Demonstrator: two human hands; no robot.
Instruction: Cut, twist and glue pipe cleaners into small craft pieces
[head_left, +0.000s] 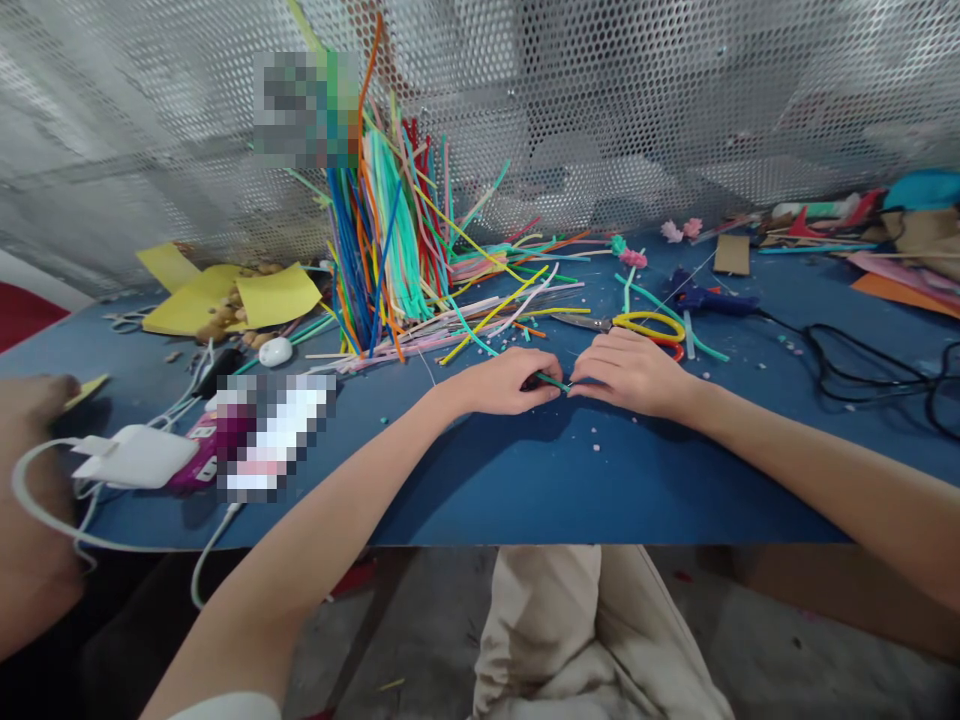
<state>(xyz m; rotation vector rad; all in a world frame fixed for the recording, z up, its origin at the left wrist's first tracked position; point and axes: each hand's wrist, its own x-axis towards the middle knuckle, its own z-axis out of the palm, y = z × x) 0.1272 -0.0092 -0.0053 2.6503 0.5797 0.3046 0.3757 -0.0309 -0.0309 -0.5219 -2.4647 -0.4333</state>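
My left hand (517, 382) is closed on a thin green stem (553, 381), which runs out between thumb and fingers toward the right. The fingertips of my right hand (626, 372) are pinched together at the stem's right end, close to my left fingertips. Both hands are just above the blue table (480, 490). Scissors with yellow and orange handles (651, 326) lie right behind my right hand. Pipe cleaners in many colours (394, 230) stand in a bundle at the back left, and more lie loose behind my hands.
At the left are a glowing phone (281, 440), a white charger (146, 455), cables and another person's arm (34, 500). Yellow paper (277, 295) lies behind them. A dark blue glue gun (709, 295) with a black cord (825, 360) is at the right. Perforated metal (600, 110) stands behind.
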